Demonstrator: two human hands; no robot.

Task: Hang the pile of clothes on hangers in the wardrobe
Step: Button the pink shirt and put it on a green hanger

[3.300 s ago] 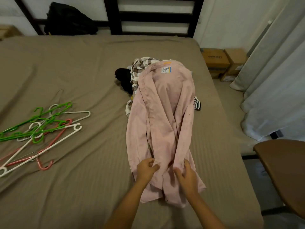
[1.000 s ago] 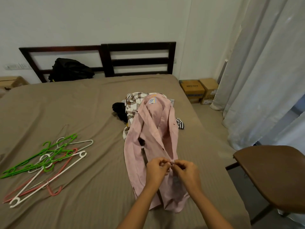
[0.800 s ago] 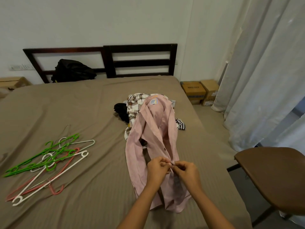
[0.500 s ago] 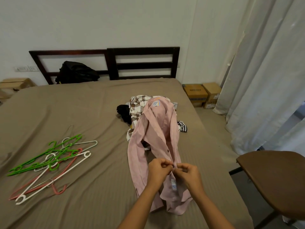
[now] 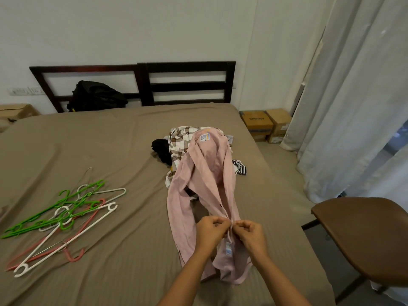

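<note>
A pink shirt (image 5: 205, 173) lies lengthwise on the bed (image 5: 88, 146), collar label facing up at the far end. My left hand (image 5: 210, 231) and my right hand (image 5: 250, 234) meet at the shirt's front placket near its lower half, each pinching an edge of the fabric. Under the shirt's far end lies the pile: a brown-and-white checked garment (image 5: 178, 138), a black one (image 5: 161, 149) and a striped one (image 5: 240, 166). A heap of green, white and pink hangers (image 5: 64, 215) lies on the bed at the left.
A brown chair seat (image 5: 362, 237) stands close at the right of the bed. Pale curtains (image 5: 353, 96) hang behind it. Cardboard boxes (image 5: 265, 124) sit on the floor by the wall. A black bag (image 5: 95, 96) leans against the dark headboard (image 5: 185, 82).
My hands moved up from the shirt's hem to the middle of the placket and now pinch it together. The view has tilted up, showing the headboard and wall.
</note>
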